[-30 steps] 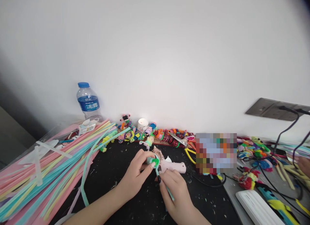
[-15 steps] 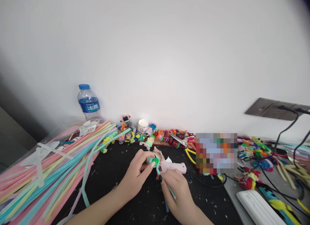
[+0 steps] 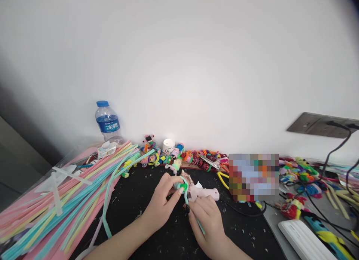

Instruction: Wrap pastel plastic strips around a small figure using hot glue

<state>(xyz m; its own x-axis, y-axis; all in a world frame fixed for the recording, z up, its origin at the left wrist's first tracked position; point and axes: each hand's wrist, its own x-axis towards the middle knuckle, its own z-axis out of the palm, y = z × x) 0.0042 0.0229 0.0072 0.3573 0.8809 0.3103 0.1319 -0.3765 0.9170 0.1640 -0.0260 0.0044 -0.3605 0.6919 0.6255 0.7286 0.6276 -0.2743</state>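
Observation:
Between the thumb and fingers of my left hand (image 3: 162,196) is a small coiled pipe cleaner piece (image 3: 183,186), mint with a bright green part. From it a mint pipe cleaner strand (image 3: 186,197) runs down into my right hand (image 3: 206,217), whose thumb and fingers are pinched around it. The strand's tail shows below the right fingers. Just behind both hands lies a pale pink glue gun (image 3: 206,194) on the black mat (image 3: 157,237); its nozzle end is stained brown and partly hidden by my fingers.
Long pastel pipe cleaners (image 3: 75,200) are heaped at left, near a water bottle (image 3: 109,123). Along the wall are colourful pipe cleaner figures (image 3: 153,155), a paper cup (image 3: 168,146) and scissors (image 3: 210,162). At right are a white power strip (image 3: 304,239), black cables and a wall socket (image 3: 311,124).
The whole view has shifted slightly, so things appear a little further right. Both hands keep the same hold on the coiled piece and its strand.

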